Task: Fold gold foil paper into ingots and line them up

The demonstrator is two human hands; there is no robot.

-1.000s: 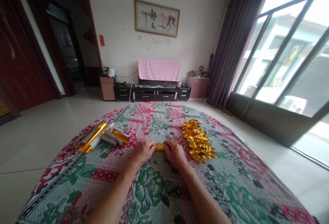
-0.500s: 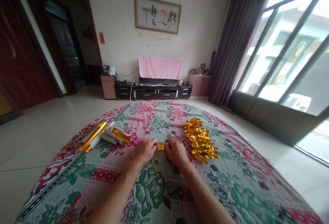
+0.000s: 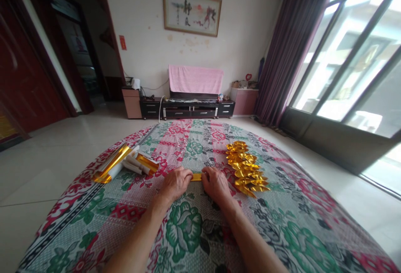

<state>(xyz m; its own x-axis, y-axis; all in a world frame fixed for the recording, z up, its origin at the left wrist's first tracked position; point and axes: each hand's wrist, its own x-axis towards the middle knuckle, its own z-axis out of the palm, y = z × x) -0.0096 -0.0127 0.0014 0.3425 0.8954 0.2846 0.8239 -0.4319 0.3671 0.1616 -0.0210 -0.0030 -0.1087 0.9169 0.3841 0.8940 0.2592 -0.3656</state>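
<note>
A small piece of gold foil paper (image 3: 196, 176) lies on the flowered cloth (image 3: 188, 231) between my two hands. My left hand (image 3: 175, 183) is closed on its left end, knuckles up. My right hand (image 3: 215, 184) grips its right end the same way; most of the paper is hidden under the fingers. Just right of my right hand lies a row of several folded gold paper pieces (image 3: 247, 168). To the left lie rolls and sheets of gold foil paper (image 3: 125, 164).
The cloth covers a round surface whose edges drop off to a tiled floor (image 3: 46, 160). Far ahead stand a low dark TV cabinet (image 3: 194, 108) with a pink cloth over it, a dark doorway at left and glass doors with curtains at right.
Both hands stay on the gold paper, shifted slightly closer together. The view has tilted a little, so everything sits marginally higher.
</note>
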